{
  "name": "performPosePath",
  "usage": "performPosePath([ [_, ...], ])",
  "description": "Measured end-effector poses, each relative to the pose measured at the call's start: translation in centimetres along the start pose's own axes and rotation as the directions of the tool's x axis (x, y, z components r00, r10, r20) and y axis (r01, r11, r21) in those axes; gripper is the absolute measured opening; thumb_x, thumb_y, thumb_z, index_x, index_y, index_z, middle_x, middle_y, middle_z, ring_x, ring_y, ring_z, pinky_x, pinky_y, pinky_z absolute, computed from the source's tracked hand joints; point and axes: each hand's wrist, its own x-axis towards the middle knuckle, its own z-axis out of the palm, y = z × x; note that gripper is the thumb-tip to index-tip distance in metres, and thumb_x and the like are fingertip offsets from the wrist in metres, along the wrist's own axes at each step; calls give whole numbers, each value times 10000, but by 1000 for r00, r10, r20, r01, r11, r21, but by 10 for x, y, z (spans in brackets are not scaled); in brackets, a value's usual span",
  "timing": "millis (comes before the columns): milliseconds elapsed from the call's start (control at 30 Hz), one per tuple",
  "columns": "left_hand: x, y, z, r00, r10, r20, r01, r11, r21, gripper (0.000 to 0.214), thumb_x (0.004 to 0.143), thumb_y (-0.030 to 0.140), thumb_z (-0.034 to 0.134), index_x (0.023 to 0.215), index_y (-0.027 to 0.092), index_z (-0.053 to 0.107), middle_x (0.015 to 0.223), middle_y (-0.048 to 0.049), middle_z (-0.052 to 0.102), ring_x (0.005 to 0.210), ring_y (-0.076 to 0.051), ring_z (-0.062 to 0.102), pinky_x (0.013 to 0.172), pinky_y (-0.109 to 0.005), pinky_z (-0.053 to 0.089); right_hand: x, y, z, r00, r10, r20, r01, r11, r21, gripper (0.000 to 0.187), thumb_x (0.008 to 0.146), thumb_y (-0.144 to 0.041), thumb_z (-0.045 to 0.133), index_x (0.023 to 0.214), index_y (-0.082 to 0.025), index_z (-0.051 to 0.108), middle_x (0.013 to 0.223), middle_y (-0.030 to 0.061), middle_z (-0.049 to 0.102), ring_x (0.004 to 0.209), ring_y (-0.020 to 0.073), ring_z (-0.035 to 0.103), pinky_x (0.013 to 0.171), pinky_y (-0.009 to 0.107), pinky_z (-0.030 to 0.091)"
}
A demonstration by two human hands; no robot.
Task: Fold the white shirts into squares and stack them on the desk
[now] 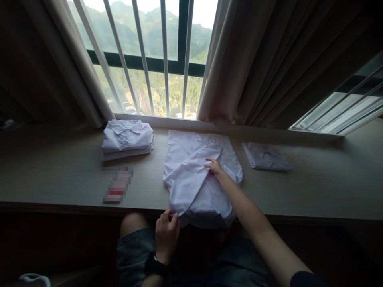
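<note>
A white shirt (pixel 191 175) lies spread on the counter before me, its sleeves folded across the body and its lower end hanging over the front edge. My right hand (pixel 213 166) rests on the upper layer of the shirt, right of its middle, with fingers apart. At the shirt's lower left corner, by the counter's edge, my left hand (pixel 167 231) has its fingers curled with thumb and forefinger pinched on the fabric. A dark band circles the left wrist.
Left of the shirt stands a stack of folded white shirts (pixel 128 137). One flat folded white garment (pixel 266 156) lies to the right. A blurred-out pink and red item (pixel 118 186) is near the front of the counter (pixel 60 175). Curtains (pixel 254 59) flank a barred window (pixel 149 59) behind.
</note>
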Motion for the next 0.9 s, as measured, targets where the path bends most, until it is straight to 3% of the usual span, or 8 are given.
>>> performPosePath([
  [133,11,9,-24,993,83,-85,-85,996,-16,111,914,166,593,965,205,684,1006,-91,641,885,-225,602,753,-367,477,9,-3,3,998,-3,62,-3,995,101,564,551,-160,761,1112,-156,711,701,6,669,567,135,571,532,258,504],
  [267,24,26,-38,979,156,-131,-168,982,-85,107,899,127,604,944,195,673,983,-86,662,928,-234,611,814,-389,475,22,-9,-15,997,-74,30,68,983,171,686,568,-160,723,1252,-179,666,822,-2,692,581,100,535,554,228,496],
  [400,35,50,-29,973,219,-69,-227,963,-148,117,889,101,594,824,185,644,942,-69,668,953,-237,618,860,-410,475,33,-5,-34,993,-112,37,102,970,219,737,526,-103,721,1256,-184,668,975,25,722,732,143,607,707,273,542],
  [567,35,70,-9,963,264,46,-254,953,-164,173,885,96,581,740,180,623,863,-58,660,878,-223,626,833,-408,490,38,19,-33,997,-55,51,40,965,259,673,442,-47,745,1099,-194,732,1120,50,720,934,206,652,863,337,539],
  [733,45,51,-12,982,169,81,-149,968,-204,126,923,192,559,861,204,668,952,-78,680,910,-239,630,809,-401,512,48,31,-33,998,-4,-67,28,931,364,680,577,-189,751,1249,-225,658,1107,31,723,928,189,670,820,303,554],
  [833,72,26,-9,995,97,9,-92,968,-232,210,937,219,548,1110,221,667,1139,-106,665,1040,-261,622,903,-425,511,64,25,-41,981,127,-144,-34,852,522,623,691,-228,695,1305,-263,599,1035,9,735,843,154,684,746,258,565],
  [900,96,10,0,998,61,-25,-65,973,-220,339,927,266,578,1264,247,617,1303,-120,606,1193,-301,568,985,-467,478,77,20,-46,963,231,-141,-108,805,583,470,793,-296,630,1261,-247,608,945,22,739,772,153,686,701,265,576],
])
